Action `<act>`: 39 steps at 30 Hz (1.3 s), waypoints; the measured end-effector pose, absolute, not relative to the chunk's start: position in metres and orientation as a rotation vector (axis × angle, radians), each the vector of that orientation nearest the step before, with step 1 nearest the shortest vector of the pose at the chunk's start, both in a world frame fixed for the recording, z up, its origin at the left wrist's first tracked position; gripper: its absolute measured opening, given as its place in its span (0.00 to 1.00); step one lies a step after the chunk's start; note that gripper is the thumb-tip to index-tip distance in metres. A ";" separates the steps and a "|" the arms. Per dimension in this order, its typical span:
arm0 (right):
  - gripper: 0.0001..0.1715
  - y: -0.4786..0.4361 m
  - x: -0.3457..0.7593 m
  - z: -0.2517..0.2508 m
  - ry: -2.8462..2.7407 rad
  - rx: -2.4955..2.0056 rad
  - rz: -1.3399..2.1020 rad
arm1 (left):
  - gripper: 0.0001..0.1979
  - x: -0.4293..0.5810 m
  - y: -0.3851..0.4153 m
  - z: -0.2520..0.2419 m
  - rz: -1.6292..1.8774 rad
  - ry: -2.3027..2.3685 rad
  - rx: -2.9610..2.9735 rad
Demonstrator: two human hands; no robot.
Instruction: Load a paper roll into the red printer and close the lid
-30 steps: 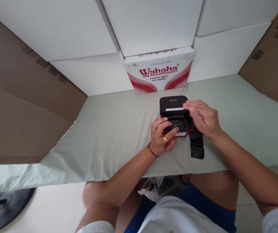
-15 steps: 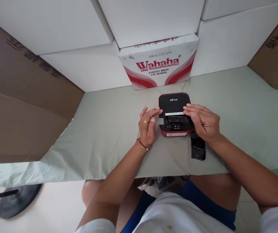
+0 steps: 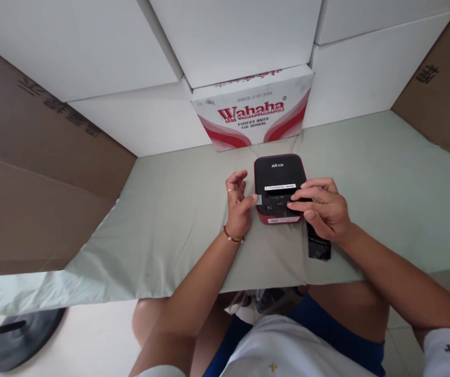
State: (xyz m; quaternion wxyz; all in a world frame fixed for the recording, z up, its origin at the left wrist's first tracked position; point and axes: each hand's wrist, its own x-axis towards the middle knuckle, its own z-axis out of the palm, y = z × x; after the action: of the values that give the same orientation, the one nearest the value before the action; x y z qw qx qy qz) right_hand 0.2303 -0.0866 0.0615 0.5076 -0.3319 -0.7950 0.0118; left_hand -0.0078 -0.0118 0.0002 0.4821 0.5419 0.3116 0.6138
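A black box-shaped device with red sides, resembling a small label printer, lies flat on the cloth-covered table. On its top are a white strip label and a dark slot, with a glossy dark area in front. My left hand is at the device's left edge, its thumb touching a grey tab and its fingers raised apart. From the right, my right hand reaches over the top, fingers spread, fingertips on the glossy area near the slot. Beside the device, partly under my right hand, is a black glossy packet.
A Wahaha water carton stands behind the device, against stacked white boxes. Brown cardboard walls rise at left and right. A pale green cloth covers the table. A black round base sits on the floor.
My left fingers have lifted off the device, and the thumb has come to the grey tab. My right fingertips have moved inward and nearer, onto the glossy area. The camera view has shifted slightly.
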 end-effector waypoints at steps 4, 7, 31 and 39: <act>0.20 -0.090 0.231 0.061 -1.893 -0.820 -0.051 | 0.40 -0.007 -0.009 -0.004 1.297 0.653 1.181; 0.19 -0.093 0.231 0.063 -1.906 -0.808 -0.091 | 0.44 -0.007 -0.010 -0.002 1.239 0.614 1.163; 0.18 -0.009 0.198 0.149 -2.517 -1.919 0.276 | 0.39 -0.001 -0.002 -0.008 1.200 0.531 1.130; 0.22 0.008 0.163 0.142 -2.589 -2.236 0.218 | 0.40 0.002 0.000 -0.009 1.209 0.497 1.108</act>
State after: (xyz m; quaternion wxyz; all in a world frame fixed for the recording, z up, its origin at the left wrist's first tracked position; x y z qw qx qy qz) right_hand 0.1630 0.0085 0.1416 -0.1425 -0.6457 -0.7475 0.0630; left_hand 0.0018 0.0002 -0.0092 0.6549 0.4885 0.2192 0.5334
